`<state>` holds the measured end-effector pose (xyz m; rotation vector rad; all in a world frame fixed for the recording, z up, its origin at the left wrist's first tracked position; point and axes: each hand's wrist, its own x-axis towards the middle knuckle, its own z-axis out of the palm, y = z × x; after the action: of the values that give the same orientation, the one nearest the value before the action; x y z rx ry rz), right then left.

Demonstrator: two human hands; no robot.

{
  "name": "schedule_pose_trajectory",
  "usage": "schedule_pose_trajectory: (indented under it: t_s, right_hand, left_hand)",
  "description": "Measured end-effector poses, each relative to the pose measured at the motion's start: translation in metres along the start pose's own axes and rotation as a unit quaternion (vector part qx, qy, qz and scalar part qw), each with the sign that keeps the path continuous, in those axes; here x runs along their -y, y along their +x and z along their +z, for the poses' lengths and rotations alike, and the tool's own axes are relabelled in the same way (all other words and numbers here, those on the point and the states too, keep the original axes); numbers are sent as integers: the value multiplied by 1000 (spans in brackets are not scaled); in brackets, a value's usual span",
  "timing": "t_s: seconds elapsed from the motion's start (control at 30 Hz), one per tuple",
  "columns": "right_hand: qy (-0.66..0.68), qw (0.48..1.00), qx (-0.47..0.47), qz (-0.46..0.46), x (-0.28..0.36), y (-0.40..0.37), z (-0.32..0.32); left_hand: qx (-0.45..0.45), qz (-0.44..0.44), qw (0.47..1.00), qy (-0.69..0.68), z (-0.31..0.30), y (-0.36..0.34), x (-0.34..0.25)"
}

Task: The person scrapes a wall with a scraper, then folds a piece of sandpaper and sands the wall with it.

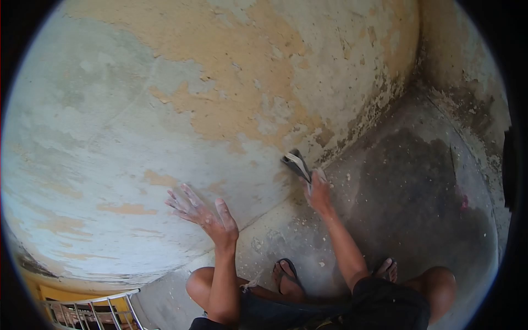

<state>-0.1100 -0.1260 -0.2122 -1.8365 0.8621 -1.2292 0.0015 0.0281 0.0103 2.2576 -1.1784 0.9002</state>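
My right hand (319,192) is closed around the handle of a scraper (296,164) with a dark, wide head and a pale streak on it. The scraper's head is at the lower part of the wall (247,66), beside patches of peeling yellow-orange paint. To the left, my left hand (203,213) is raised by the wall with its fingers spread and nothing in it; whitish dust coats its fingers. Whether its fingertips touch the wall, I cannot tell.
A grey concrete floor (407,192) with a dark damp patch and scattered paint flakes meets the walls in a corner at the upper right. My sandalled feet (287,276) are below my hands. A metal ladder-like frame (96,311) is at the lower left.
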Motion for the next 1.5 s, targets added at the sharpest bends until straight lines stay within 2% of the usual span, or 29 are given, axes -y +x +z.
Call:
schedule_pose_trajectory:
  t_s: [0.1, 0.2, 0.3, 0.37, 0.5, 0.57, 0.67, 0.77, 0.87, 0.97, 1.17, 1.23, 1.4, 1.5]
  right_hand:
    - [-23, 999, 29, 13, 5, 2, 3]
    - [-15, 1000, 25, 6, 38, 28, -12]
    - [-32, 998, 5, -54, 38, 33, -20]
    - [-61, 998, -8, 1, 6, 8, -4]
    - [-39, 998, 30, 42, 27, 11, -4]
    - [-19, 999, -13, -48, 61, 44, -12]
    - [-22, 999, -17, -41, 57, 40, -10]
    - [-55, 998, -28, -30, 20, 10, 1]
    - [-49, 996, -54, -53, 32, 13, 3]
    - [-2, 999, -11, -42, 74, 39, -17]
    - [-45, 999, 4, -28, 9, -9, 13]
    - [-31, 999, -8, -37, 19, 8, 19]
    - [-13, 999, 2, -32, 60, 37, -12]
    - [-38, 999, -9, -11, -5, 0, 16]
  left_hand:
    - [-2, 22, 1000, -21, 2, -2, -1]
    - [51, 5, 999, -15, 7, -10, -7]
    - [45, 7, 999, -11, 9, -8, -7]
    - [40, -1, 999, -3, 6, -6, -8]
    - [46, 7, 999, 13, 4, -6, -5]
    - [69, -5, 998, 4, 7, -11, -10]
    - [68, -5, 998, 3, 4, -9, -8]
    - [50, -7, 999, 0, -1, -5, -10]
    - [54, -9, 998, -8, 4, 0, -3]
    - [83, -22, 996, -4, 3, -10, -2]
    - [64, -29, 998, 6, -3, -4, -1]
    - [62, -22, 998, 7, 2, -1, 0]
    - [87, -28, 996, 5, 5, -12, -2]
    - [53, -16, 998, -2, 3, -5, -4]
